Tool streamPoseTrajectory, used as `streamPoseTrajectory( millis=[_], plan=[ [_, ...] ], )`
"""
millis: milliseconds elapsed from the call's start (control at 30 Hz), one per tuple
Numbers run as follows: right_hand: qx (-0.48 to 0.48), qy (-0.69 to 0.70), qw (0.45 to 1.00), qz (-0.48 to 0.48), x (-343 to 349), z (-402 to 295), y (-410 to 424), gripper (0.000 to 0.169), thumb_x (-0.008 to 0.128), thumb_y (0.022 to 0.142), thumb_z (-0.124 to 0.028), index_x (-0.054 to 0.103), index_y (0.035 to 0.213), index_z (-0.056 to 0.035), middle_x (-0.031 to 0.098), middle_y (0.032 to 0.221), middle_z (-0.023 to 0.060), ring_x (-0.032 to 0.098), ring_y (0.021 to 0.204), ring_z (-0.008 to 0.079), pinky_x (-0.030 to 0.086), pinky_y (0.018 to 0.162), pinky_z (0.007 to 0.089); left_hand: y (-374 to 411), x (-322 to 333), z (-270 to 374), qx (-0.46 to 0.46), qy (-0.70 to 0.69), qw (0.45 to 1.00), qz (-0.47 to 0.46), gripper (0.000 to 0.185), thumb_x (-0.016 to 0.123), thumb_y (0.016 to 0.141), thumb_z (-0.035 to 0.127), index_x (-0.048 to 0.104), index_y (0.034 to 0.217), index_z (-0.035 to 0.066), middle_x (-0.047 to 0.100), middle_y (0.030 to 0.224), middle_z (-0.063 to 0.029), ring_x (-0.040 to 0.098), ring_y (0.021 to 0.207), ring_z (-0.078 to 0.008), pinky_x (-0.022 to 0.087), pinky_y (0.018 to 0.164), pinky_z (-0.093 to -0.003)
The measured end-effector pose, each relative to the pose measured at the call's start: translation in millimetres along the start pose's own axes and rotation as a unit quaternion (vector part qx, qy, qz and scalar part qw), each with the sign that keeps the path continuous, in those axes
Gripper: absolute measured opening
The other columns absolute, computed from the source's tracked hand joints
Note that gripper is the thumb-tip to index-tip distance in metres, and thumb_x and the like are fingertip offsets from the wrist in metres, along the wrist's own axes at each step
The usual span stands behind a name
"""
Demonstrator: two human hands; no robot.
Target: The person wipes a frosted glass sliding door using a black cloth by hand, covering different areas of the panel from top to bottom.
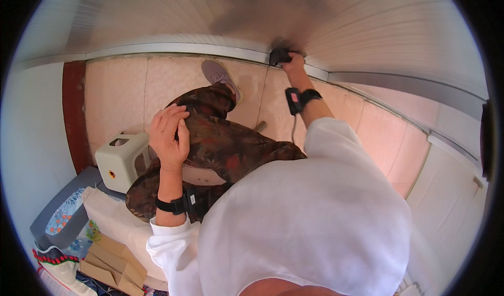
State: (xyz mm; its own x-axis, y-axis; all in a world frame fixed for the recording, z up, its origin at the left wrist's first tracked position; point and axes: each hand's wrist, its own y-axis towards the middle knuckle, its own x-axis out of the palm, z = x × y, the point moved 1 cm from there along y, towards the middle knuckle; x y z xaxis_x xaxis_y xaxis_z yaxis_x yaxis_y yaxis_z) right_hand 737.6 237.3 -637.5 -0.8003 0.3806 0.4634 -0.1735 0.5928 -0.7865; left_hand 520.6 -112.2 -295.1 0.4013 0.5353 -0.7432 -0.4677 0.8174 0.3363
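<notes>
My right hand (pixel 294 62) grips a bunched dark thing (pixel 279 55), probably a cloth, and holds it against the lower part of a ribbed, shiny door panel (pixel 189 12). The pale bottom rail (pixel 177 48) of the panel runs just beside it. My left hand (pixel 169 132) rests by my knee on dark patterned trousers (pixel 232 146), holding nothing, its fingers bent loosely and close together with the thumb apart. Each wrist wears a black strap; a cable hangs from the box on the right one.
Left of my legs stands a cream plastic stool (pixel 122 162). A cardboard box (pixel 114 262) and a grey-edged seat with floral fabric (pixel 65 215) lie at lower left. A floor track (pixel 388 109) crosses the tiles (pixel 118 95) at right. One shoe (pixel 220 75) is near the rail.
</notes>
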Motion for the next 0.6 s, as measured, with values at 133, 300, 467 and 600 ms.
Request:
streamPoseTrajectory(
  millis=[133,300,467,600],
  plan=[
    [-0.014,0.0,0.994,-0.106,30.8,-65.9,-98.5,0.032,0.05,0.08,-0.005,0.049,0.112,-0.0045,0.052,0.115,0.015,0.048,0.109,0.0321,0.037,0.093,0.0532,0.0,-0.8,5.5,0.004,0.014,1.0,0.002,0.011,0.054,0.076,0.004,0.063,0.08,0.002,0.065,0.09,-0.0086,0.059,0.094,-0.0282,0.044,0.084,-0.036],
    [-0.084,-0.009,0.981,-0.175,77.4,-147.1,-267.5,0.031,0.051,0.083,-0.009,0.049,0.112,0.0005,0.053,0.115,0.0153,0.049,0.11,0.0324,0.036,0.099,0.0503,8.6,5.5,18.4,0.037,0.032,0.999,0.001,0.011,0.053,0.077,0.004,0.063,0.08,0.002,0.065,0.09,-0.0079,0.059,0.093,-0.0279,0.043,0.085,-0.0375],
    [-0.063,0.027,0.988,-0.14,59.2,-133.4,-219.4,0.03,0.048,0.083,-0.009,0.052,0.111,0.0002,0.056,0.114,0.0158,0.049,0.111,0.0317,0.036,0.099,0.0484,11.6,8.5,23.9,0.05,0.051,0.997,0.002,0.011,0.052,0.078,0.005,0.063,0.08,0.003,0.065,0.089,-0.0077,0.06,0.092,-0.0278,0.042,0.086,-0.0401],
    [-0.061,0.044,0.997,0.008,11.0,-59.0,-85.2,0.031,0.045,0.084,-0.01,0.053,0.113,-0.005,0.056,0.115,0.0114,0.051,0.109,0.0306,0.037,0.096,0.0497,12.6,8.8,23.0,0.036,0.05,0.998,-0.005,0.012,0.052,0.078,0.006,0.063,0.08,0.002,0.065,0.089,-0.0084,0.06,0.093,-0.0281,0.042,0.086,-0.0401]
  ],
)
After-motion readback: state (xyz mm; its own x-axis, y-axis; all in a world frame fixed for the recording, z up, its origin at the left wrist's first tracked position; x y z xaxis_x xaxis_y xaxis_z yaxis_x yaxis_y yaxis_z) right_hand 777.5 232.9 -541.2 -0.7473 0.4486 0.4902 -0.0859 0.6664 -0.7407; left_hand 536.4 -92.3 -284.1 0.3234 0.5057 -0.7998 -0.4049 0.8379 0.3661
